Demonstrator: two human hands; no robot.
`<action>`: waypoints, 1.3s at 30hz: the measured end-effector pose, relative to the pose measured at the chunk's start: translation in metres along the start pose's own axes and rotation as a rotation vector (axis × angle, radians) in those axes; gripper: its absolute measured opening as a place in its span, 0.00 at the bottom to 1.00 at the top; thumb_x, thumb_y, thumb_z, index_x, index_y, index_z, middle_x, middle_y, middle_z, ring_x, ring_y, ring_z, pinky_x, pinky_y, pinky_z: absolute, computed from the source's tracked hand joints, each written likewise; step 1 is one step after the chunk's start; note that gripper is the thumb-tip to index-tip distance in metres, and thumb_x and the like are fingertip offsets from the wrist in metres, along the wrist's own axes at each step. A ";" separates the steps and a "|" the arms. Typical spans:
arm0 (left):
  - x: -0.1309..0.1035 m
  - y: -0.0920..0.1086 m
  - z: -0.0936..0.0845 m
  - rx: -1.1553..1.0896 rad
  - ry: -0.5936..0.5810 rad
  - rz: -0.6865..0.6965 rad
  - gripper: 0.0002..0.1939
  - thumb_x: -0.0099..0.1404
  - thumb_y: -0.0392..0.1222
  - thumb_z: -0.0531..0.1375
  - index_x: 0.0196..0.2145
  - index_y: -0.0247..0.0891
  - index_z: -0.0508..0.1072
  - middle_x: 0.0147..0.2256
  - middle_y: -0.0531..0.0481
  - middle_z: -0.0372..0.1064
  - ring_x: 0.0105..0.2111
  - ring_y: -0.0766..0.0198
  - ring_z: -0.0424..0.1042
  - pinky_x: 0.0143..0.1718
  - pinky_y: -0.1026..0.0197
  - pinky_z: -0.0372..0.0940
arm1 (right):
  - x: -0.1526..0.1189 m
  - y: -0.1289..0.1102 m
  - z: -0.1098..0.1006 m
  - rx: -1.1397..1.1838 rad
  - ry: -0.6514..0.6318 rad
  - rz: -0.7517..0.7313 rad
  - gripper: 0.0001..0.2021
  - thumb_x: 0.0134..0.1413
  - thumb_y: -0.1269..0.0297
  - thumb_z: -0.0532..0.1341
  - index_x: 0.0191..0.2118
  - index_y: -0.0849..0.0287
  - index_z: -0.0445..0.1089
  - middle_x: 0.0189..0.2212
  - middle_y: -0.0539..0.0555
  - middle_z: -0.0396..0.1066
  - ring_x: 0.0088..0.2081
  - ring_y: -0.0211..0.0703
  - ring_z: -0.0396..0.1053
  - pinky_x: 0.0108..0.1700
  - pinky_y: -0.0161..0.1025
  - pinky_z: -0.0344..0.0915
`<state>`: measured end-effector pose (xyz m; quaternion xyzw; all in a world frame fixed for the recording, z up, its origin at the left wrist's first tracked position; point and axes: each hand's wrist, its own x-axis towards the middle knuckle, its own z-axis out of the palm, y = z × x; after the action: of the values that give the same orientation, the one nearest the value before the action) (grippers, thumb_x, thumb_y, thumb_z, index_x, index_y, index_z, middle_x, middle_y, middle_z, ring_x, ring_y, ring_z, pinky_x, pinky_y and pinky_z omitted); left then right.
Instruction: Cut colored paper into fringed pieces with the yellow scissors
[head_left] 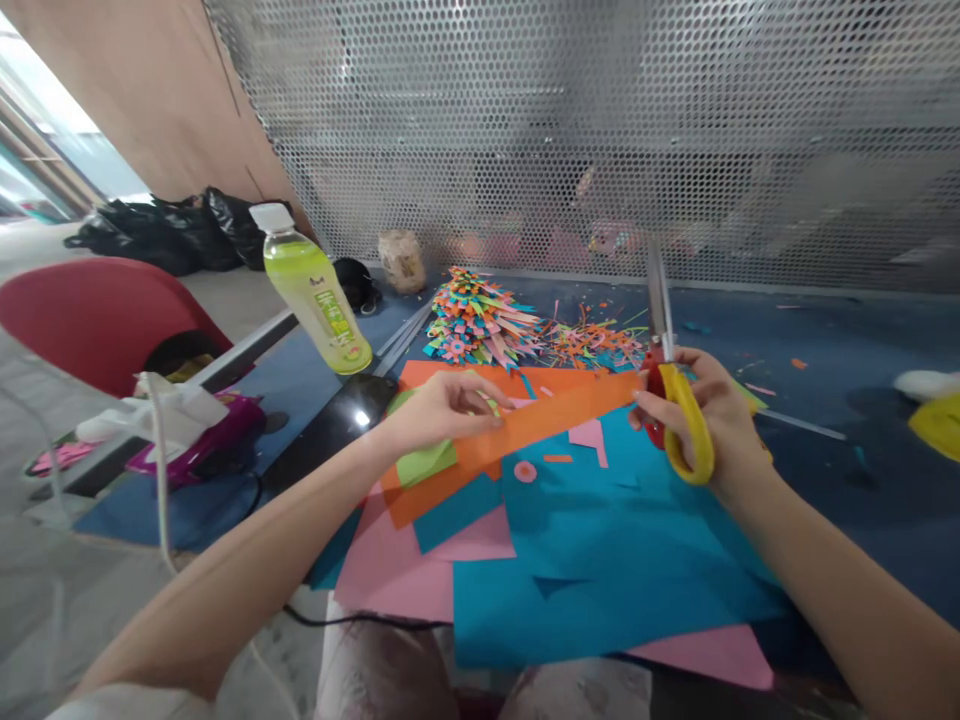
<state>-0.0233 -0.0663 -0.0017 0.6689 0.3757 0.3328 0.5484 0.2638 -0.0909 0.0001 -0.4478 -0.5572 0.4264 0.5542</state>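
An orange paper strip (559,412) stretches between my two hands above the paper sheets. My left hand (461,405) pinches its left end, fingers closed. With thumb and fingertips, my right hand (701,405) grips the other end. Scissors (686,425) with yellow and red handles also sit in my right hand, blades pointing up and away from me. Below lie a large blue sheet (600,590), a pink sheet (397,570) and some orange and green pieces. A small pink paper disc (525,471) rests on the blue sheet.
Behind the sheets are a cone-shaped pile of fringed colourful paper (476,320) and loose paper scraps (596,342). A bottle of yellow-green drink (311,295) stands left, near a dark phone-like slab (334,430). A perforated metal panel (562,130) borders the table's back.
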 end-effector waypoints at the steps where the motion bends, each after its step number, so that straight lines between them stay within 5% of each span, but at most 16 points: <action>1: -0.002 0.001 0.002 0.056 -0.079 -0.019 0.12 0.51 0.39 0.68 0.36 0.36 0.78 0.24 0.50 0.75 0.23 0.68 0.72 0.24 0.68 0.61 | 0.000 -0.001 0.001 0.053 0.045 0.009 0.24 0.38 0.66 0.71 0.38 0.48 0.56 0.27 0.41 0.69 0.20 0.34 0.66 0.21 0.36 0.65; 6: -0.009 0.002 0.010 0.173 -0.382 -0.055 0.22 0.57 0.40 0.63 0.51 0.39 0.71 0.25 0.54 0.73 0.24 0.69 0.69 0.26 0.67 0.60 | -0.002 -0.003 0.010 0.100 0.045 -0.020 0.26 0.37 0.67 0.71 0.38 0.49 0.55 0.24 0.39 0.68 0.18 0.34 0.66 0.20 0.36 0.65; 11: -0.009 -0.002 0.018 0.215 -0.410 -0.078 0.12 0.61 0.48 0.62 0.33 0.35 0.71 0.19 0.58 0.64 0.20 0.72 0.63 0.22 0.68 0.56 | -0.007 0.000 0.016 0.040 0.001 0.040 0.26 0.38 0.61 0.71 0.39 0.49 0.54 0.27 0.40 0.69 0.15 0.31 0.63 0.15 0.33 0.59; 14: -0.007 -0.004 0.019 0.112 -0.304 -0.071 0.12 0.62 0.49 0.61 0.31 0.36 0.69 0.22 0.55 0.68 0.22 0.70 0.67 0.25 0.67 0.62 | -0.010 -0.002 0.017 -0.045 0.044 -0.013 0.25 0.42 0.58 0.70 0.39 0.49 0.52 0.29 0.44 0.72 0.17 0.34 0.65 0.17 0.36 0.62; 17: -0.002 -0.003 0.018 0.029 -0.037 -0.026 0.13 0.60 0.50 0.63 0.30 0.36 0.69 0.22 0.54 0.69 0.20 0.71 0.67 0.23 0.68 0.61 | -0.009 0.001 0.018 -0.112 0.091 -0.079 0.26 0.41 0.60 0.71 0.37 0.48 0.50 0.35 0.49 0.75 0.27 0.42 0.73 0.27 0.41 0.71; 23: 0.006 -0.003 0.014 -0.106 0.357 0.065 0.19 0.51 0.51 0.68 0.31 0.37 0.67 0.19 0.56 0.67 0.17 0.73 0.62 0.17 0.70 0.54 | 0.002 0.018 0.019 -0.081 0.011 0.050 0.28 0.35 0.56 0.72 0.37 0.48 0.52 0.38 0.52 0.76 0.36 0.49 0.77 0.37 0.48 0.75; 29: 0.005 0.002 0.013 -0.151 0.480 0.236 0.19 0.53 0.53 0.67 0.31 0.36 0.68 0.22 0.55 0.68 0.17 0.73 0.64 0.16 0.69 0.58 | -0.005 0.018 0.021 -0.261 -0.068 0.055 0.19 0.39 0.54 0.70 0.33 0.53 0.62 0.29 0.51 0.72 0.33 0.48 0.73 0.38 0.46 0.72; 34: 0.004 0.008 0.014 -0.187 0.519 0.332 0.18 0.58 0.54 0.63 0.35 0.38 0.63 0.23 0.57 0.68 0.17 0.70 0.69 0.14 0.69 0.57 | -0.013 0.010 0.012 -0.542 -0.098 -0.113 0.16 0.47 0.52 0.65 0.36 0.51 0.60 0.28 0.47 0.62 0.28 0.41 0.62 0.31 0.41 0.64; 39: 0.003 0.009 0.014 -0.199 0.506 0.382 0.18 0.58 0.49 0.64 0.37 0.40 0.60 0.22 0.58 0.69 0.18 0.69 0.72 0.15 0.69 0.59 | -0.018 -0.008 0.013 -0.673 -0.241 -0.039 0.14 0.51 0.50 0.60 0.32 0.52 0.58 0.25 0.48 0.59 0.25 0.41 0.59 0.25 0.40 0.59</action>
<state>-0.0088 -0.0719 0.0051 0.5664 0.3334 0.6204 0.4279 0.2501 -0.1102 0.0037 -0.5411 -0.7361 0.2583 0.3139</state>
